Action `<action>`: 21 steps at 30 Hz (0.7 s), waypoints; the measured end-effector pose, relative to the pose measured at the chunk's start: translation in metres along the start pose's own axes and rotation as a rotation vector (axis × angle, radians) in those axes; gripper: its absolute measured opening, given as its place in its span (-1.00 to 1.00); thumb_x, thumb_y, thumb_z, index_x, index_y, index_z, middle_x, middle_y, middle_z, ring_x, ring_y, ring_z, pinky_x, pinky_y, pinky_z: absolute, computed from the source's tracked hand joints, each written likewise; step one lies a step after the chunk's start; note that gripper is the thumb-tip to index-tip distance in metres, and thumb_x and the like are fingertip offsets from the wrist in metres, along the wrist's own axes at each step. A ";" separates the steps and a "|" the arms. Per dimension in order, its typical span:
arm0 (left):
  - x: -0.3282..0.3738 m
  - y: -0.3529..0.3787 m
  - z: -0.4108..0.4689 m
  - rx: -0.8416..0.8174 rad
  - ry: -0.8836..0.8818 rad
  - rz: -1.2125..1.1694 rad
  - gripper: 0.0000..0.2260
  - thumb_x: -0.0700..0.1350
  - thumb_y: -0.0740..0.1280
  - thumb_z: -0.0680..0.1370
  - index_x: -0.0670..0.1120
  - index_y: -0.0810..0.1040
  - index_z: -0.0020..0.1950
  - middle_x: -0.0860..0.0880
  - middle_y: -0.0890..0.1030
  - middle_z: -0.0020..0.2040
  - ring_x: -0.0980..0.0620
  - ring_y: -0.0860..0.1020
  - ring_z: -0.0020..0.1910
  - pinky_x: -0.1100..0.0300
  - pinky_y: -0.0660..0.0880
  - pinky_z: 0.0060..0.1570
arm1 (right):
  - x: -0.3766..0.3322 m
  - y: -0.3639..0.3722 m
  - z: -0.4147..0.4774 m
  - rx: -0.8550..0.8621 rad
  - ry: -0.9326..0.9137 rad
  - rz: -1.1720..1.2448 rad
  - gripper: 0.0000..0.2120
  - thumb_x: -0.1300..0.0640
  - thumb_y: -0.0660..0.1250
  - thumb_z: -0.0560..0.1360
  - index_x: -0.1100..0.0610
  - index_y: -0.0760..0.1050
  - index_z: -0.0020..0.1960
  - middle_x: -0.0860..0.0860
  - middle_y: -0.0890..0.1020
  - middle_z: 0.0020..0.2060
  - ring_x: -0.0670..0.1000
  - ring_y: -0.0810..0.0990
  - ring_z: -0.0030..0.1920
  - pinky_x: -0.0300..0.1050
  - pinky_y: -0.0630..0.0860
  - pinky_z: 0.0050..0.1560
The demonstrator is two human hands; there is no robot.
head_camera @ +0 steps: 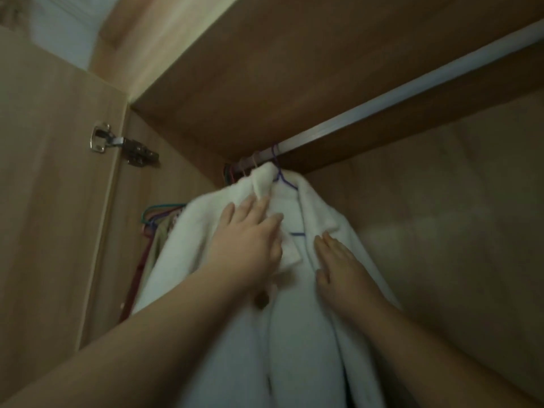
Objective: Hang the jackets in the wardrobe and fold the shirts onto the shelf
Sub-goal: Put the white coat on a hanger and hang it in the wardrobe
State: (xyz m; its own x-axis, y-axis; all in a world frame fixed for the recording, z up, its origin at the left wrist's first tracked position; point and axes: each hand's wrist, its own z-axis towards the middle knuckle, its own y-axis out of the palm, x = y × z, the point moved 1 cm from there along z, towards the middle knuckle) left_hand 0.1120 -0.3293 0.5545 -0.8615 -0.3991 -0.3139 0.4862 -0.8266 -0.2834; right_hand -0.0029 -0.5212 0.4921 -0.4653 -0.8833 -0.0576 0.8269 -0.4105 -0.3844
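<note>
A white fleecy jacket (297, 334) hangs on a purple hanger (279, 175), whose hook sits over the white wardrobe rail (397, 97). My left hand (250, 231) lies flat on the jacket's left lapel with its fingers straight. My right hand (338, 260) rests on the right lapel, fingers straight, its fingertips at the collar's edge. A brown button shows under my left wrist.
Other clothes on coloured hangers (160, 216) are crowded at the rail's left end, behind the jacket. The open wardrobe door (44, 201) with its metal hinge (123, 144) stands at the left. The wardrobe's back panel (441, 216) fills the right side.
</note>
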 end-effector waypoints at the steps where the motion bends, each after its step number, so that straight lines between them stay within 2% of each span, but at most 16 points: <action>1: 0.003 0.000 -0.018 -0.047 0.021 0.011 -0.49 0.12 0.05 0.51 0.09 0.42 0.44 -0.06 0.26 0.57 -0.13 0.19 0.55 -0.12 0.06 0.51 | 0.000 0.000 -0.017 -0.047 0.016 -0.001 -0.35 0.04 0.09 0.48 0.14 0.19 0.57 0.09 0.22 0.56 0.07 0.21 0.54 -0.25 -0.03 0.47; 3: 0.004 0.002 -0.054 -0.125 0.020 0.016 -0.53 0.09 0.10 0.51 0.04 0.48 0.37 -0.07 0.31 0.54 -0.13 0.22 0.54 -0.11 0.06 0.51 | -0.001 -0.003 -0.054 -0.141 0.043 0.016 -0.35 0.03 0.10 0.51 0.11 0.14 0.59 0.05 0.19 0.57 0.04 0.16 0.56 -0.26 -0.07 0.49; 5: 0.007 0.003 -0.088 -0.179 0.014 0.020 -0.56 0.07 0.11 0.51 0.02 0.52 0.33 -0.07 0.40 0.49 -0.15 0.26 0.52 -0.14 0.10 0.51 | -0.004 -0.009 -0.095 -0.192 0.071 0.021 -0.34 0.00 0.10 0.51 0.12 0.15 0.58 0.07 0.22 0.56 0.06 0.18 0.55 -0.17 0.01 0.54; 7: 0.017 0.002 -0.121 -0.222 0.032 -0.034 -0.50 0.08 0.13 0.49 0.01 0.48 0.40 -0.08 0.41 0.49 -0.17 0.28 0.51 -0.18 0.15 0.49 | -0.013 -0.021 -0.137 -0.228 0.103 0.003 -0.36 -0.01 0.12 0.52 0.13 0.18 0.57 0.09 0.25 0.55 0.08 0.21 0.54 -0.13 0.07 0.54; 10: 0.044 -0.007 -0.178 -0.250 0.063 -0.216 -0.45 0.12 0.11 0.50 0.06 0.37 0.49 -0.07 0.35 0.52 -0.14 0.26 0.52 -0.19 0.15 0.50 | -0.036 -0.045 -0.202 -0.263 0.202 -0.014 -0.39 0.00 0.20 0.57 0.07 0.17 0.58 0.03 0.26 0.54 0.03 0.21 0.54 -0.17 0.06 0.53; 14: 0.079 -0.016 -0.265 -0.354 0.098 -0.412 -0.41 0.17 0.07 0.51 0.09 0.29 0.54 -0.06 0.35 0.52 -0.13 0.25 0.52 -0.17 0.12 0.50 | -0.083 -0.073 -0.294 -0.294 0.291 -0.087 -0.38 -0.06 0.14 0.56 0.07 0.16 0.58 0.02 0.30 0.52 0.05 0.26 0.51 -0.09 0.13 0.53; 19: 0.115 -0.037 -0.373 -0.647 0.139 -0.733 -0.43 0.17 0.09 0.61 0.20 -0.05 0.59 0.04 -0.01 0.63 -0.04 -0.06 0.59 -0.07 -0.07 0.56 | -0.161 -0.114 -0.407 -0.381 0.471 -0.236 -0.36 -0.07 0.12 0.63 -0.08 -0.11 0.60 -0.09 0.03 0.59 -0.07 0.01 0.57 -0.15 -0.05 0.56; 21: 0.129 -0.057 -0.414 -0.723 0.169 -0.816 -0.41 0.16 0.09 0.63 0.21 -0.10 0.60 0.06 -0.07 0.63 -0.02 -0.15 0.60 -0.05 -0.12 0.56 | -0.194 -0.136 -0.450 -0.410 0.561 -0.292 -0.35 -0.04 0.15 0.64 -0.09 -0.12 0.60 -0.10 0.00 0.58 -0.06 -0.02 0.58 -0.21 -0.11 0.53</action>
State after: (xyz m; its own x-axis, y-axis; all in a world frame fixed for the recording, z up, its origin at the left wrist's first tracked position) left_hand 0.0337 -0.1700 0.1546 -0.9583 0.2659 0.1049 -0.2014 -0.3675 -0.9079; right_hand -0.1669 -0.1919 0.1406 -0.8291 -0.4587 -0.3197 0.5128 -0.3960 -0.7617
